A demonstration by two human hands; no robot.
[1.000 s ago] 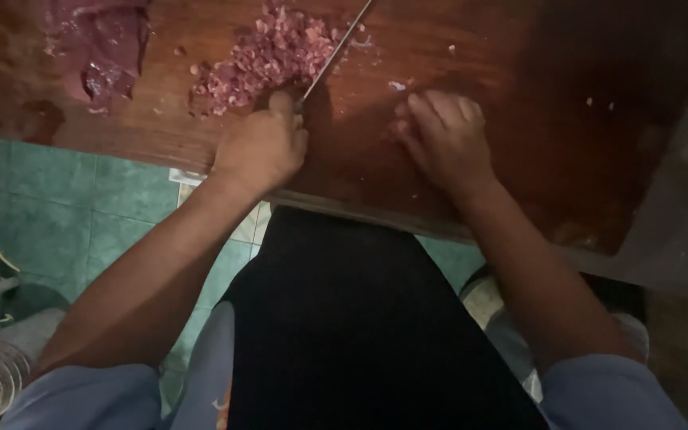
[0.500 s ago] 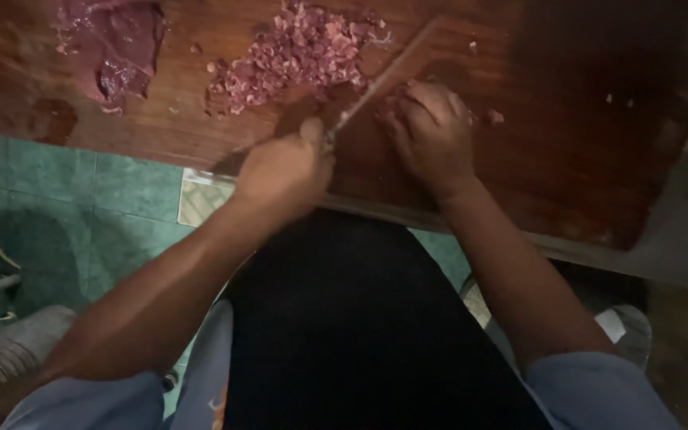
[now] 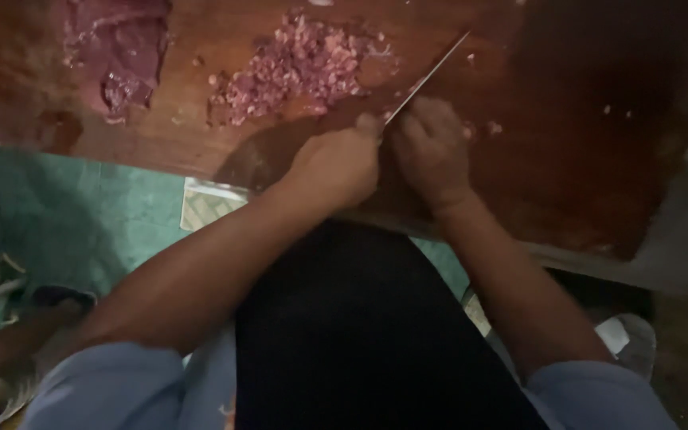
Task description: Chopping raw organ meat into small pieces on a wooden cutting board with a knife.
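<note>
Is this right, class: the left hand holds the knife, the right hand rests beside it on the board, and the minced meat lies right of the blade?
Not quite. The head view shows the minced meat lying left of the blade, not right. The rest stands: the left hand holds the knife, and the right hand rests beside it on the board.

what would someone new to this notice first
The pile of chopped pink meat on the wooden board, upper middle. Just below it, the left hand grips a knife whose blade slants up to the right, with the right hand pressed close beside it. A larger uncut slab of meat lies at the board's upper left.
</note>
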